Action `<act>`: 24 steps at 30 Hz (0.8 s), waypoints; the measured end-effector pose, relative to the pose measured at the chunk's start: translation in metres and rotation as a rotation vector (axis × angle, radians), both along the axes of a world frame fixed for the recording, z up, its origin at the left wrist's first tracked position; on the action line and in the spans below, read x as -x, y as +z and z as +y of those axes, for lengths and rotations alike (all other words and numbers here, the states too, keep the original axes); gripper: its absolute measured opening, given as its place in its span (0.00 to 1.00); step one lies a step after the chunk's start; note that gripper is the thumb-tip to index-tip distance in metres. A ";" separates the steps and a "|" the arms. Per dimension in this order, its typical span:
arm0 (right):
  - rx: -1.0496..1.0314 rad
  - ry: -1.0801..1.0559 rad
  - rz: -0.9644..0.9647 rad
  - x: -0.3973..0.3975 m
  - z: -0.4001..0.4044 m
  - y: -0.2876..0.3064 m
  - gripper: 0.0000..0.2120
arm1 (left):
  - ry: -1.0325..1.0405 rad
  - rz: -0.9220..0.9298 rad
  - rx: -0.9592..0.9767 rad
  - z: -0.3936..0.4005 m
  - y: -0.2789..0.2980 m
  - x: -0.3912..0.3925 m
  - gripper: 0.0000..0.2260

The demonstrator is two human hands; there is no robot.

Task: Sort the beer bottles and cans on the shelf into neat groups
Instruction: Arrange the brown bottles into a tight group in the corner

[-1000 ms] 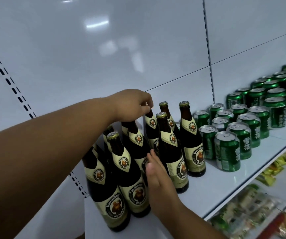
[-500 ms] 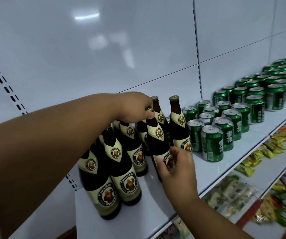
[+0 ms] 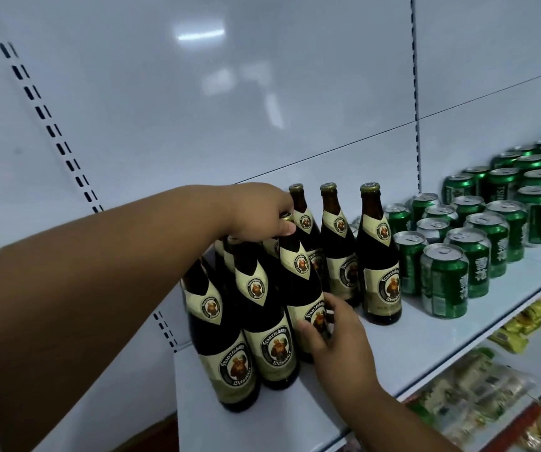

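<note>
Several dark brown beer bottles with cream labels stand clustered at the left of the white shelf (image 3: pixel 425 340). My left hand (image 3: pixel 261 213) reaches in from the left and grips the capped top of one beer bottle (image 3: pixel 297 275) in the middle of the cluster. My right hand (image 3: pixel 339 334) holds the same bottle low down, thumb and fingers curled around its label. Three more bottles, the nearest (image 3: pixel 378 256), stand in a row just behind and to the right. Green beer cans (image 3: pixel 445 282) stand in rows to the right of the bottles.
The white back panel (image 3: pixel 262 109) rises right behind the bottles. More green cans (image 3: pixel 536 216) run toward the far right of the shelf. Packaged snacks (image 3: pixel 478 396) lie on the lower shelves below the front edge. A strip of bare shelf runs in front of the cans.
My right hand went from lying flat beside a bottle to gripping its lower body. The held bottle has shifted left, away from the right-hand bottles and toward the left cluster.
</note>
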State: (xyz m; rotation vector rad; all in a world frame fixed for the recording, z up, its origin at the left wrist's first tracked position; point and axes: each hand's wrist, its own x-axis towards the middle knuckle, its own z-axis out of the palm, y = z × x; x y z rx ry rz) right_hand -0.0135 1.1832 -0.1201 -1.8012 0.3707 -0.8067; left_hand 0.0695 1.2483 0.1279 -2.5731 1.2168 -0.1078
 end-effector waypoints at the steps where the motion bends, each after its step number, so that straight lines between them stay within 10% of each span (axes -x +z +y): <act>1: 0.007 -0.006 0.000 0.000 0.001 0.000 0.21 | 0.003 0.003 0.006 0.001 0.000 0.000 0.09; 12: -0.010 0.078 0.009 0.005 -0.008 0.000 0.20 | 0.017 -0.024 0.045 0.000 -0.002 0.003 0.08; 24: 0.052 -0.290 -0.181 0.013 -0.095 0.032 0.12 | -0.121 -0.008 0.225 -0.067 0.007 -0.002 0.09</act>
